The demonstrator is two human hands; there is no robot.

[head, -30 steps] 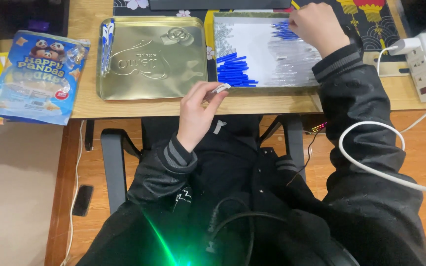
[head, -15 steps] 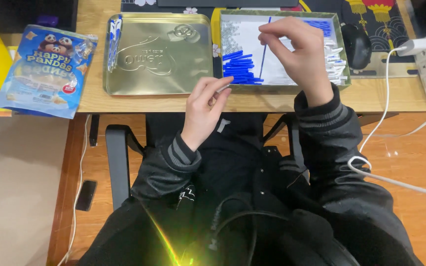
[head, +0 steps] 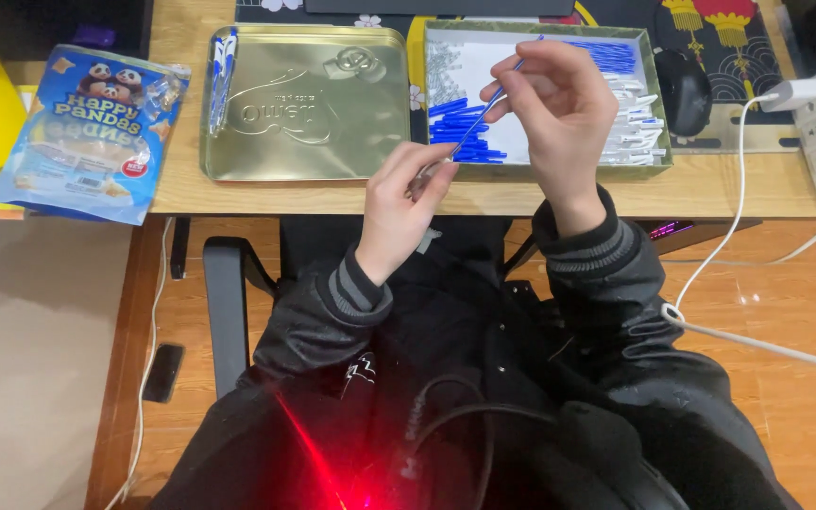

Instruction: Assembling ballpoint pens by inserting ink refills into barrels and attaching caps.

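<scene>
Pinching a thin blue pen refill (head: 484,118) at its upper end, the right hand (head: 564,118) held it just in front of the open tin tray (head: 658,113). The left hand (head: 403,203) gripped what seemed a small pen part at the refill's lower tip. Misaligned ends could bend the refill or let it slip.

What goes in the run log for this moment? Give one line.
left hand: pinches clear barrel | right hand: feeds blue refill in | tin tray: parts | lid: beside
</scene>
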